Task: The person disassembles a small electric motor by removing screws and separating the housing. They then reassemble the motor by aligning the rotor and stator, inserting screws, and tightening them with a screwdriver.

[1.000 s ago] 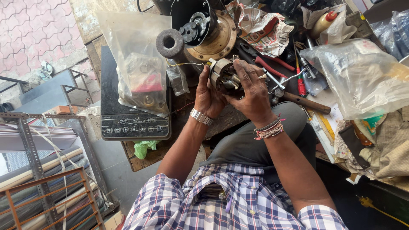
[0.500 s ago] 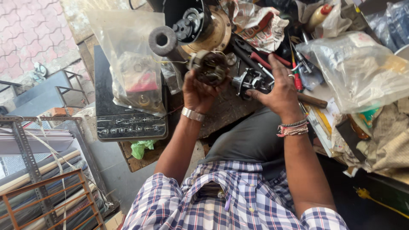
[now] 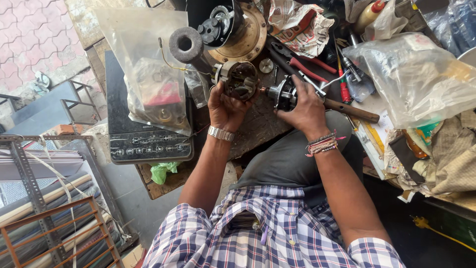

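My left hand [image 3: 224,104] grips a round motor housing [image 3: 240,79] with dark windings showing inside, held over the worn wooden bench [image 3: 258,126]. My right hand [image 3: 306,105] grips a second motor part [image 3: 283,93], a black rotor piece with a short shaft pointing left toward the housing. The two parts are a small gap apart. A metal watch sits on my left wrist and bead bracelets on my right.
A larger brass-coloured motor [image 3: 238,27] and a grey roller [image 3: 186,45] stand behind the hands. A clear bag of parts [image 3: 148,79] lies on a black cooktop [image 3: 144,144] at left. Pliers [image 3: 300,62], screwdrivers [image 3: 342,84] and plastic bags [image 3: 421,79] crowd the right.
The two motor parts were held together in both hands; they now sit apart, the housing in my left hand and the rotor piece pulled to the right in my right hand.
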